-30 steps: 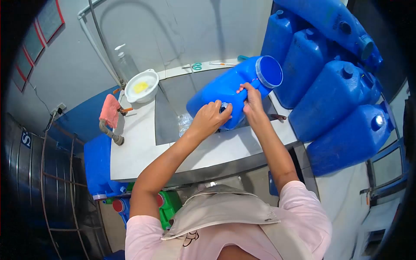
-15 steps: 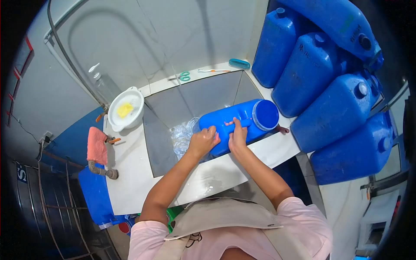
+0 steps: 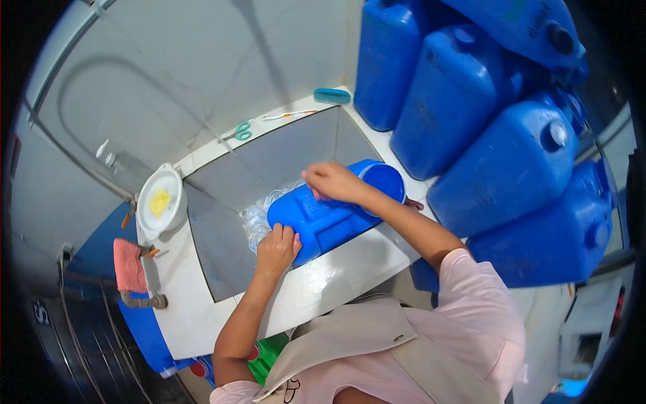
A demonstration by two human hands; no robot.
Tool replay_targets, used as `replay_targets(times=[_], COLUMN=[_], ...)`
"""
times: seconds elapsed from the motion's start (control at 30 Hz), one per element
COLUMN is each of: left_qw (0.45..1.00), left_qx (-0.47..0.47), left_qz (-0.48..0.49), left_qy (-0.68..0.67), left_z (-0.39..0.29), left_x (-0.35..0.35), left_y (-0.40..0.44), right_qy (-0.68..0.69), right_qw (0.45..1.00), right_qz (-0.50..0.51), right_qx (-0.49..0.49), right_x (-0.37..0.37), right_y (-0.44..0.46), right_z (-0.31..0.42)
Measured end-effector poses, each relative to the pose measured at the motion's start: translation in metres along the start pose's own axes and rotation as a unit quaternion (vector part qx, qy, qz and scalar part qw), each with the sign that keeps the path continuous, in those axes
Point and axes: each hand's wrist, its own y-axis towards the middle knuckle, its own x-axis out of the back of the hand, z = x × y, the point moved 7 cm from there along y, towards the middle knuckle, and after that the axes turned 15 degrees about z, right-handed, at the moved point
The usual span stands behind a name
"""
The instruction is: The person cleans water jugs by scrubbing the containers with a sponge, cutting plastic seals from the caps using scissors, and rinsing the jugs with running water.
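A blue plastic jug (image 3: 328, 229) lies on its side across the sink (image 3: 222, 195), its wide round blue lid (image 3: 385, 182) toward the right. My left hand (image 3: 278, 249) has its fingers curled over the jug's bottom end at the near left. Over the jug's far side is my right hand (image 3: 331, 182), closed, with its fingertips turned down; whatever it may hold is hidden. Wet drops show on the jug's side below it. Crumpled clear plastic (image 3: 254, 221) lies in the sink, beside the jug's bottom end.
Several big blue jerrycans (image 3: 498, 168) crowd the right side. A white basin (image 3: 149, 215) with a yellow sponge (image 3: 160, 202) sits at left, near a tap wrapped in pink cloth (image 3: 129, 264). Scissors (image 3: 242, 131), a toothbrush (image 3: 289, 115) and a teal brush (image 3: 332, 95) lie along the back ledge.
My right hand has left the jug's handle area and swung over to its far side. My left hand has shifted to the bottom end. The view has turned and moved right.
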Motion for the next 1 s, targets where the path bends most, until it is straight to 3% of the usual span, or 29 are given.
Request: replay_targets(times=[0.03, 0.07, 0.1, 0.13, 0.2, 0.27, 0.33, 0.43, 0.47, 0.53, 0.57, 0.6, 0.67, 0.7, 0.73, 0.77, 0.8, 0.83, 0.9, 0.97, 1.0], left_qw=[1.000, 0.999, 0.998, 0.997, 0.992, 0.985, 0.950, 0.898, 0.896, 0.851, 0.908, 0.908, 0.954, 0.962, 0.965, 0.935, 0.895, 0.872, 0.853, 0.796, 0.792], left_qx=[0.019, 0.037, 0.055, 0.075, 0.130, 0.172, 0.293, 0.395, 0.401, 0.373, 0.274, 0.277, 0.131, 0.103, 0.109, 0.166, 0.221, 0.288, 0.333, 0.398, 0.400], left_qz=[-0.001, 0.009, 0.018, 0.014, -0.002, 0.003, 0.063, 0.132, 0.127, 0.277, 0.219, 0.219, 0.180, 0.169, 0.164, 0.214, 0.263, 0.250, 0.282, 0.378, 0.382], left_qy=[0.003, 0.014, 0.024, 0.030, 0.000, -0.029, -0.090, -0.144, -0.141, -0.246, -0.229, -0.227, -0.199, -0.185, -0.176, -0.230, -0.283, -0.306, -0.287, -0.254, -0.258], left_z=[0.002, 0.002, 0.001, 0.003, 0.006, 0.003, 0.013, 0.019, 0.023, 0.022, 0.010, 0.011, -0.003, -0.001, 0.004, 0.014, 0.021, 0.029, 0.036, 0.037, 0.037], left_x=[0.000, -0.001, -0.002, -0.004, -0.010, -0.006, -0.014, 0.001, 0.015, 0.015, 0.031, 0.029, 0.034, 0.033, 0.035, 0.028, 0.019, 0.014, 0.001, 0.004, 0.005], left_y=[0.000, -0.001, -0.003, -0.004, -0.007, -0.006, -0.006, -0.006, -0.004, -0.002, 0.005, 0.001, 0.006, 0.006, 0.007, 0.006, 0.001, -0.002, -0.004, -0.007, -0.010], right_qy=[-0.003, -0.114, -0.216, -0.215, -0.194, -0.193, -0.233, -0.268, -0.269, -0.289, -0.281, -0.270, -0.293, -0.292, -0.311, -0.329, -0.329, -0.317, -0.322, -0.317, -0.313], right_qw=[1.000, 0.982, 0.927, 0.928, 0.972, 0.967, 0.964, 0.960, 0.960, 0.957, 0.958, 0.957, 0.942, 0.941, 0.942, 0.940, 0.939, 0.946, 0.945, 0.946, 0.946], right_qz=[0.018, -0.115, -0.247, -0.232, -0.100, -0.125, -0.114, -0.080, -0.078, 0.012, -0.019, -0.050, -0.075, -0.074, -0.071, -0.069, -0.071, -0.060, -0.033, -0.040, -0.050], right_qx=[0.007, 0.094, 0.182, 0.197, 0.087, 0.110, 0.059, 0.013, 0.022, 0.001, 0.050, 0.099, 0.144, 0.152, 0.103, 0.055, 0.067, 0.032, -0.049, -0.055, -0.062], right_x=[-0.005, 0.000, 0.000, -0.013, -0.046, -0.045, -0.046, -0.043, -0.034, -0.008, 0.005, 0.014, 0.024, 0.024, 0.027, 0.029, 0.027, 0.028, 0.027, 0.024, 0.022], right_y=[0.023, 0.041, 0.047, 0.055, 0.068, 0.066, 0.071, 0.083, 0.095, 0.134, 0.158, 0.187, 0.243, 0.263, 0.286, 0.309, 0.325, 0.336, 0.352, 0.354, 0.353], right_z=[-0.006, -0.010, -0.009, -0.016, -0.049, -0.049, -0.055, -0.055, -0.044, -0.030, -0.022, -0.020, -0.020, -0.022, -0.025, -0.027, -0.026, -0.031, -0.049, -0.046, -0.046])
